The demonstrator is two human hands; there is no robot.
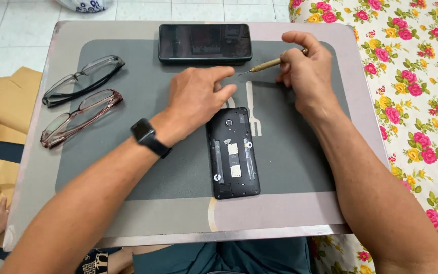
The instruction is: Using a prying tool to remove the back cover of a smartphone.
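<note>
While the right hand [305, 71] pinches a thin brass screwdriver [272, 63] in a closed grip, its tip pointing left, the left hand [198, 99] lies open, fingers spread, holding nothing, just above an opened black phone [232, 157]. Another phone [205, 43] and two pairs of glasses [82, 101] rest on the grey surface [290, 167].
</note>
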